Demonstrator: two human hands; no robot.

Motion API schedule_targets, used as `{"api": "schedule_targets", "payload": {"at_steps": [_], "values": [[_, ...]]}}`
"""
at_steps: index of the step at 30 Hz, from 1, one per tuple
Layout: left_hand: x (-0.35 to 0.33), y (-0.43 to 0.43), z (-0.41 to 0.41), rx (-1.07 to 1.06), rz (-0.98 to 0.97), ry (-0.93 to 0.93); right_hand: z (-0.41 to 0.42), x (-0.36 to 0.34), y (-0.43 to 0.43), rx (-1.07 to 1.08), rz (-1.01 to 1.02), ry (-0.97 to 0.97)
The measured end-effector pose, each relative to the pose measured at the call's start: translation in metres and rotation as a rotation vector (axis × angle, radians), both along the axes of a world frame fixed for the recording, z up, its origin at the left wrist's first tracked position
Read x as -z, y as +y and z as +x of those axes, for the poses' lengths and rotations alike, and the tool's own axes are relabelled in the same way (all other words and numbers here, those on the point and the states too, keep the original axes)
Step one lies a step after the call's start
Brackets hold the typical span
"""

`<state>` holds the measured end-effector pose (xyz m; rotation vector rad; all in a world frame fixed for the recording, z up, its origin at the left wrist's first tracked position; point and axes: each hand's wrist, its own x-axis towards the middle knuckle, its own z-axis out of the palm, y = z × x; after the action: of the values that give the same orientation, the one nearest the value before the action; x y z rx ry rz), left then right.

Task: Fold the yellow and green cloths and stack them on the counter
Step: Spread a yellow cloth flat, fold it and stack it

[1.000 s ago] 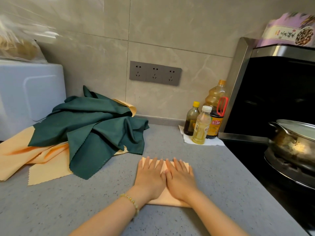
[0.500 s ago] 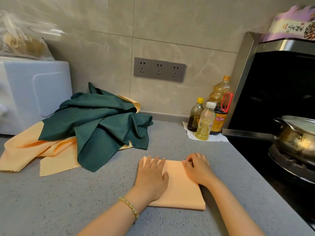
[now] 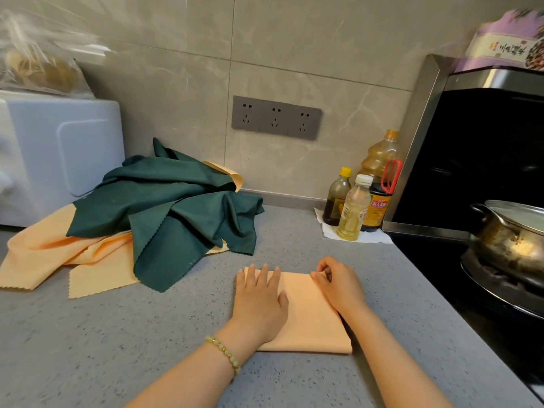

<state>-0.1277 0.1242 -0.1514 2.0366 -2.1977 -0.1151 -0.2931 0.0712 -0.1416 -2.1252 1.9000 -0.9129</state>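
This is a home kitchen. A grey speckled worktop (image 3: 294, 231) runs along a wall of large marbled tiles (image 3: 176, 83) with a triple socket plate (image 3: 276, 117) set in it. Cooking oil and sauce bottles (image 3: 351, 207) stand in the corner beside the stove, where a worn steel pot (image 3: 506, 240) sits on a black burner (image 3: 482, 275). A white appliance (image 3: 59, 154) stands at the left, a clear plastic bag (image 3: 38, 66) on top.

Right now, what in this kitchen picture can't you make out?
All head view:
- Yellow cloths in the pile: count hidden under green cloths.
- Right hand: curled fingers hide whether it pinches the folded yellow cloth.
- Pot: cut off by right edge.
- Plastic bag: blurred, contents unclear.
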Motion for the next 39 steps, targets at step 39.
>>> {"api": "schedule_targets", "payload": {"at_steps": [39], "values": [[-0.025,0.021,0.090,0.473,0.065,0.094,-0.017,-0.018,0.075,-0.401,-0.054,0.471]]}}
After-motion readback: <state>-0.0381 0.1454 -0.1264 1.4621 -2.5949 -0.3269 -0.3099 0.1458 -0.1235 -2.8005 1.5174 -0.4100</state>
